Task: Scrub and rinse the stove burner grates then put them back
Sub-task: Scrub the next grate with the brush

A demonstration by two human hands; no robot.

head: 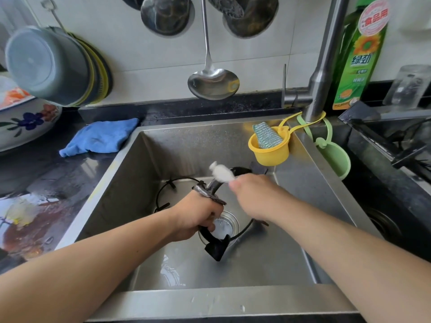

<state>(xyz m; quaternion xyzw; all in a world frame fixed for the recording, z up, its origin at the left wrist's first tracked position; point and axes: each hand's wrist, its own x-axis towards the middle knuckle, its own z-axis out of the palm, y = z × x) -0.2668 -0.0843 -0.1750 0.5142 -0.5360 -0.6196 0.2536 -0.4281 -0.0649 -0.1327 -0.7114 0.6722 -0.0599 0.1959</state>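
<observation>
Gripping grate [213, 247] rim over sink [291, 229], left hand [198, 216]; right hand [250, 194] above, pinching blurred brush [221, 173].

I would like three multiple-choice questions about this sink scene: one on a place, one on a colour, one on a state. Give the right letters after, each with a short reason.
1. Where does the striped scouring pad sit?
A. in the yellow holder
B. on the blue cloth
C. on the sink floor

2. What colour is the cloth on the counter left of the sink?
A. red
B. blue
C. white

3. What is the left hand doing?
A. lying flat on the counter
B. gripping the black grate
C. turning the tap

Answers:
1 A, the pad stands in the yellow holder hung from the tap.
2 B, it is plainly blue.
3 B, its fingers curl round the black grate over the drain.
</observation>
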